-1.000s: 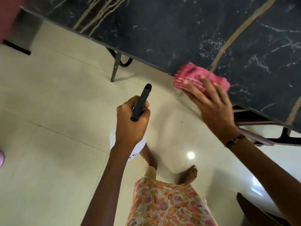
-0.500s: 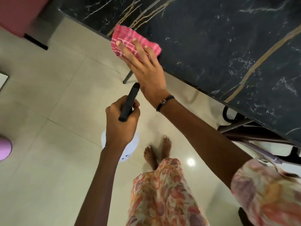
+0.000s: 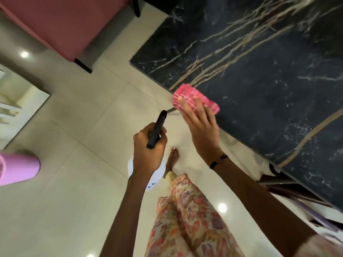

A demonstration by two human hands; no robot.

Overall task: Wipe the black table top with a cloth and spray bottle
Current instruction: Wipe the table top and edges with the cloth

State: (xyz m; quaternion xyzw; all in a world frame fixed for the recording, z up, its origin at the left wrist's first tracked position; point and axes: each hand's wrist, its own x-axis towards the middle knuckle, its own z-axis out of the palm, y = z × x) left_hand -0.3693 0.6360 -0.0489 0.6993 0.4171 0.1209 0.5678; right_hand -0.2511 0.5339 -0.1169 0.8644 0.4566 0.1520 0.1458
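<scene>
The black marble table top (image 3: 259, 75) with gold and white veins fills the upper right. A folded pink checked cloth (image 3: 187, 93) lies on its near edge, close to the left corner. My right hand (image 3: 202, 127) presses flat on the cloth with straight fingers. My left hand (image 3: 148, 154) grips the black trigger head of a spray bottle (image 3: 156, 129) out over the floor, left of the table. The bottle's white body (image 3: 154, 177) shows below my fist, mostly hidden.
A pink sofa (image 3: 61, 26) stands at the upper left, beyond the table corner. A lilac round object (image 3: 16, 168) sits on the tiled floor at the left edge. Dark chair frames (image 3: 297, 190) sit under the table at the right. My bare foot (image 3: 171, 160) stands by the table edge.
My right hand has slid the cloth along the table's near edge towards the left corner, which has come into view. My left hand keeps the same grip on the spray bottle.
</scene>
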